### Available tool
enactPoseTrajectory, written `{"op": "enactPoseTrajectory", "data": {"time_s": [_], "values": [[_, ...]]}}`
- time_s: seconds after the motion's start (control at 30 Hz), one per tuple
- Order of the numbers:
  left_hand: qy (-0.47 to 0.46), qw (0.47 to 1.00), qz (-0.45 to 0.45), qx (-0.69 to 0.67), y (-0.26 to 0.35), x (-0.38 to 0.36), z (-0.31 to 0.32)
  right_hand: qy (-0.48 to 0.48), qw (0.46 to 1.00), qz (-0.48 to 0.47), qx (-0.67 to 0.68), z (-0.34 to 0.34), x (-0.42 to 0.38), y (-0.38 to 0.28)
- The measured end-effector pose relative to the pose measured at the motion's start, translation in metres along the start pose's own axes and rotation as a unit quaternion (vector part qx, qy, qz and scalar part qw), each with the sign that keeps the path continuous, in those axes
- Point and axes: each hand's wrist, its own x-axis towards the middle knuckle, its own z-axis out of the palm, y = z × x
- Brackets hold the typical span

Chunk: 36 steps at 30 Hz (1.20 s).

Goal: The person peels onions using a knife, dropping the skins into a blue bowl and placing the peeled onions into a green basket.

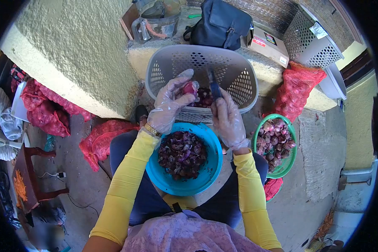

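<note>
My left hand (171, 101), in a clear plastic glove, is closed around a red onion (190, 90). In my gloved right hand (231, 119) is a knife (214, 87) with a dark handle, its blade pointing up and away from me. Both hands are over the near rim of a grey perforated laundry basket (248, 98), with some red onions (204, 98) at its bottom. Between my legs sits a blue basin (216, 161) holding onion skins and scraps (182, 153). The onion and the knife are apart.
To the right stands a green basket (293, 157) of unpeeled onions, with a red mesh sack (298, 90) behind it. More red sacks (103, 140) lie at left. A black backpack (222, 23), a carton (269, 45) and a bucket (159, 21) rest on the ledge ahead.
</note>
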Motion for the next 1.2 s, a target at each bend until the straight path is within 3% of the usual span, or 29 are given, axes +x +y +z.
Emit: {"op": "enactPoseTrajectory", "data": {"time_s": [0.13, 0.17, 0.2, 0.3, 0.53, 0.63, 0.73, 0.9, 0.93, 1.0, 1.1, 1.2], "values": [[-0.018, 0.992, 0.030, 0.124, -0.012, 0.002, -0.009, 0.041, 0.967, -0.120, -0.219, 0.009, -0.023, -0.003], [-0.022, 0.989, 0.017, 0.144, -0.015, 0.001, -0.010, 0.042, 0.974, -0.061, -0.212, 0.014, -0.031, -0.012], [-0.026, 0.986, 0.005, 0.164, -0.017, 0.001, -0.010, 0.043, 0.974, -0.060, -0.213, 0.017, -0.037, -0.008], [-0.023, 0.986, -0.004, 0.165, -0.018, 0.001, -0.010, 0.078, 0.928, -0.199, -0.306, 0.020, -0.045, 0.010], [-0.004, 0.987, 0.019, 0.160, -0.013, -0.002, -0.005, 0.064, 0.938, -0.159, -0.301, 0.019, -0.050, 0.011], [-0.011, 0.975, 0.059, 0.215, -0.015, -0.001, -0.009, 0.080, 0.919, -0.225, -0.315, 0.023, -0.046, 0.016], [-0.016, 0.986, 0.046, 0.162, -0.021, 0.000, -0.011, 0.076, 0.925, -0.182, -0.325, 0.023, -0.049, 0.016], [-0.008, 0.970, 0.038, 0.241, -0.020, -0.001, -0.010, 0.039, 0.935, -0.062, -0.348, 0.021, -0.054, 0.008], [-0.009, 0.970, 0.038, 0.241, -0.020, -0.002, -0.009, 0.039, 0.935, -0.062, -0.348, 0.021, -0.053, 0.012], [-0.018, 0.963, 0.072, 0.259, -0.019, -0.002, -0.008, 0.081, 0.921, -0.190, -0.329, 0.022, -0.049, 0.023], [-0.025, 0.942, 0.113, 0.314, -0.019, -0.002, -0.009, 0.071, 0.934, -0.153, -0.316, 0.022, -0.051, 0.021], [-0.015, 0.954, 0.096, 0.282, -0.019, -0.002, -0.006, 0.065, 0.928, -0.113, -0.349, 0.024, -0.053, 0.011]]}}
